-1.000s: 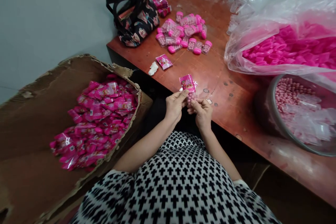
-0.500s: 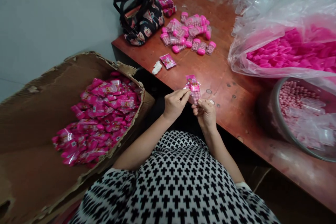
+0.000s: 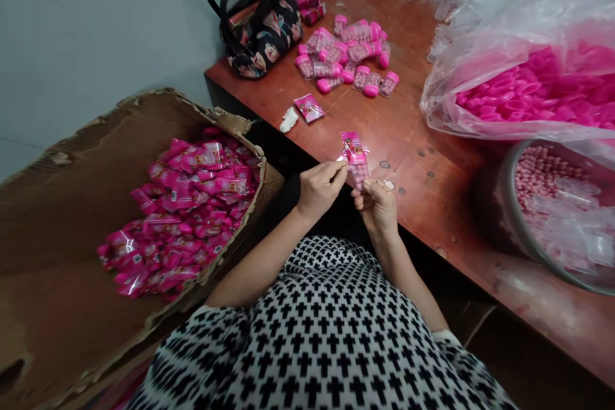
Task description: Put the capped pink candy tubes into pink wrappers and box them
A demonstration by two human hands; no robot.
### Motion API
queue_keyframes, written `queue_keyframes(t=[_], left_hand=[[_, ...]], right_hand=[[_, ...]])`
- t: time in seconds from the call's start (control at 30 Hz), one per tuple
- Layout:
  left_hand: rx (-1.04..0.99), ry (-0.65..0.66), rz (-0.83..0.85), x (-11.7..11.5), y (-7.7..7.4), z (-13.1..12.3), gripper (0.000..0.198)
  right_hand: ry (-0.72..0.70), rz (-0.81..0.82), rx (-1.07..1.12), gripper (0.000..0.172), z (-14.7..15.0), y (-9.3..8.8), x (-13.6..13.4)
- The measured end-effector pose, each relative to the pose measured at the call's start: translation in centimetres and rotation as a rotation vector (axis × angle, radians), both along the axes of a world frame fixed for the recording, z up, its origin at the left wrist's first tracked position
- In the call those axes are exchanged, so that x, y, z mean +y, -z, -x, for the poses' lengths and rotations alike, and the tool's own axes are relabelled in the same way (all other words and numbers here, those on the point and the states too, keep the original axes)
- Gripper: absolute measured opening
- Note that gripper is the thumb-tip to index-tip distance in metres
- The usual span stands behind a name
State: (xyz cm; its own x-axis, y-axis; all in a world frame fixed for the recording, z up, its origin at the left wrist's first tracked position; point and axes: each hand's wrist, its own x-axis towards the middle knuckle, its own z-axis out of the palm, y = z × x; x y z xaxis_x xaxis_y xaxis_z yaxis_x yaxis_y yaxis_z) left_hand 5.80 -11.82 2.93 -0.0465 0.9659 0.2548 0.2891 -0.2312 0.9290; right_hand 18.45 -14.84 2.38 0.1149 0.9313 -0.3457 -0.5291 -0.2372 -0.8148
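Observation:
Above the table's near edge, my right hand (image 3: 379,206) grips the lower end of a small clear candy bottle (image 3: 359,175) filled with pink balls. A shiny pink printed wrapper (image 3: 354,147) covers the bottle's upper part. My left hand (image 3: 319,191) is closed in a pinch at the wrapper's left edge. What lies between those fingertips is mostly hidden, but it appears to be the wrapper's side. Just beyond, a flat pink packet (image 3: 309,108) lies beside a crumpled white scrap (image 3: 289,120).
Left of me stands a torn cardboard box (image 3: 52,205) holding many pink packets (image 3: 192,205). Filled bottles (image 3: 346,54) lie farther back near a floral handbag (image 3: 262,29). At right are a plastic bag of pink caps (image 3: 538,90) and a tub (image 3: 510,198) with pink balls and clear bottles.
Both hands keep nearly the same hold on the bottle and wrapper. The view has shifted slightly; no thing has been let go or picked up.

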Motion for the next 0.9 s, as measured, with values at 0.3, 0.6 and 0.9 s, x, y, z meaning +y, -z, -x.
queue_keyframes(t=[0.3, 0.6, 0.9], left_hand=[[0.214, 0.033, -0.116, 0.2, 0.1, 0.3, 0.013], [0.422, 0.015, -0.238, 0.0, 0.0, 0.1, 0.016], [0.14, -0.037, -0.108, -1.6, 0.5, 0.3, 0.017]], right_hand=[[0.007, 0.003, -0.014, 0.014, 0.2, 0.1, -0.2], [0.112, 0.011, -0.043, 0.013, 1.4, 0.1, -0.8], [0.099, -0.007, -0.031, 0.015, 1.5, 0.8, 0.3]])
